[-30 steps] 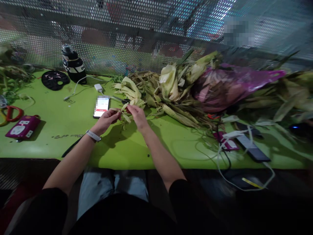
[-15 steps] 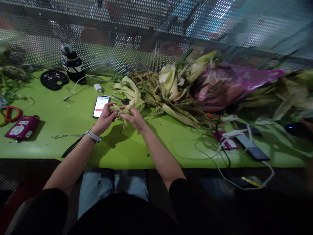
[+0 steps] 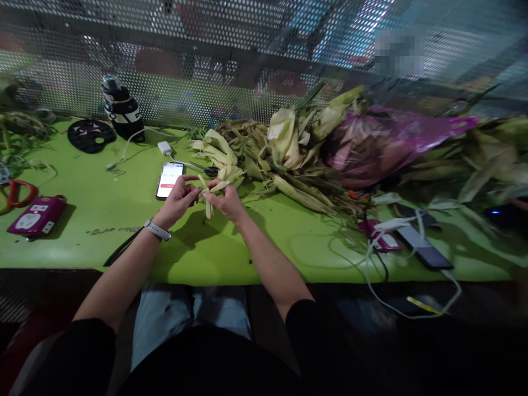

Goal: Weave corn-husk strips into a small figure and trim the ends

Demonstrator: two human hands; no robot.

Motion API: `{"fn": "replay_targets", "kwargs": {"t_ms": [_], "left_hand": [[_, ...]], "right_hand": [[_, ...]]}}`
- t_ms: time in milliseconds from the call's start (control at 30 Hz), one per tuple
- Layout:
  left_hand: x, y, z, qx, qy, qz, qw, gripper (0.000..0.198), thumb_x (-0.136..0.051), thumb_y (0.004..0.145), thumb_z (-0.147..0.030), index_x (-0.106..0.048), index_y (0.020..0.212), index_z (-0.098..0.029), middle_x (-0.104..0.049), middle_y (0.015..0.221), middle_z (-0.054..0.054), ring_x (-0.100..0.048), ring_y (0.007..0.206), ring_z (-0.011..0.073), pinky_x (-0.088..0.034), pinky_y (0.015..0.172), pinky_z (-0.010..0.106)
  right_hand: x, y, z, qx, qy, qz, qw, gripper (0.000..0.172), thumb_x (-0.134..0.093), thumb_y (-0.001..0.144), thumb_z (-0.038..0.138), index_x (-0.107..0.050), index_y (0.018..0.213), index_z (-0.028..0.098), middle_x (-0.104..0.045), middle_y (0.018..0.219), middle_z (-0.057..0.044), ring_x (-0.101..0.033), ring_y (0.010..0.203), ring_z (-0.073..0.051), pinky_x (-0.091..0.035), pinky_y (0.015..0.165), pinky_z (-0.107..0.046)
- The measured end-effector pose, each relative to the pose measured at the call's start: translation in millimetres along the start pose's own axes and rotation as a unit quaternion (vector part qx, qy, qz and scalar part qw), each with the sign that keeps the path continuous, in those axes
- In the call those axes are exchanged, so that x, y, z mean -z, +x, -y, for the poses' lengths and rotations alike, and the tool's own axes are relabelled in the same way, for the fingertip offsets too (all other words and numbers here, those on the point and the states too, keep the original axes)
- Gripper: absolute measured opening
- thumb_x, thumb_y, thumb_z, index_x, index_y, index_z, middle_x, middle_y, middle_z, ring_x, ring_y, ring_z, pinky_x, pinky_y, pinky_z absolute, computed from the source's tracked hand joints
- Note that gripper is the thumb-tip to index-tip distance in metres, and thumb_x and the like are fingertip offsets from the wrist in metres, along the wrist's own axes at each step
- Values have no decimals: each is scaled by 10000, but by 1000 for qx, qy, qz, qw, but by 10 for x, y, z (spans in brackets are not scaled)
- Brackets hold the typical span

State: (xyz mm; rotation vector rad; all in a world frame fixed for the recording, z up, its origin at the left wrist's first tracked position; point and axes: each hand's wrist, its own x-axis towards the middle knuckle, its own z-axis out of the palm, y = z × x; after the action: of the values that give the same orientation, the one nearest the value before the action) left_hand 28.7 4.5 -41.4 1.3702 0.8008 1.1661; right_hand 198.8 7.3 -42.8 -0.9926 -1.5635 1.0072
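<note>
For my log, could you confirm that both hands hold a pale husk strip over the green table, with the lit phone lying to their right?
Not quite: the head view shows the lit phone to their left, by the left hand. That hand and the right hand do hold the pale husk strip over the green table.

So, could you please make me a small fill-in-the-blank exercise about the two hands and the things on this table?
1. The left hand and the right hand pinch one pale corn husk strip above a flat table painted bright ____.
2. The slim watch band on the left wrist is coloured ____.
3. The flat smartphone with a lit screen lies nearest the ____ hand.

Missing words: green; white; left.
</note>
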Motion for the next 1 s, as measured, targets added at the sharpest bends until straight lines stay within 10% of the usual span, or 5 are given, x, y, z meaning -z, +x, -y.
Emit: {"fn": "replay_targets", "kwargs": {"t_ms": [467, 1000], "left_hand": [[-28, -27, -45, -14, -43, -13, 999, 336, -730, 797, -297, -498, 1022, -204, -530, 668, -62, -457, 549, 58, -342, 518, 191], [94, -3, -84, 80, -100, 23, 991, 308, -813, 675, -250, -634, 911, -169, -595, 660, -28, -467, 478, 41, -324, 421, 161]], "right_hand": [[32, 14, -51, -19, 13, -10, 1000, 157, -682, 690, 313, -637, 732, 169, -612, 656, 6, -509, 571, -110, -403, 544, -251], [286, 95, 92, -58, 110, 33, 992, 346, -595, 794, 504, -717, 799, 180, -632, 756, -19, -549, 708, -135, -456, 708, -289]]}}
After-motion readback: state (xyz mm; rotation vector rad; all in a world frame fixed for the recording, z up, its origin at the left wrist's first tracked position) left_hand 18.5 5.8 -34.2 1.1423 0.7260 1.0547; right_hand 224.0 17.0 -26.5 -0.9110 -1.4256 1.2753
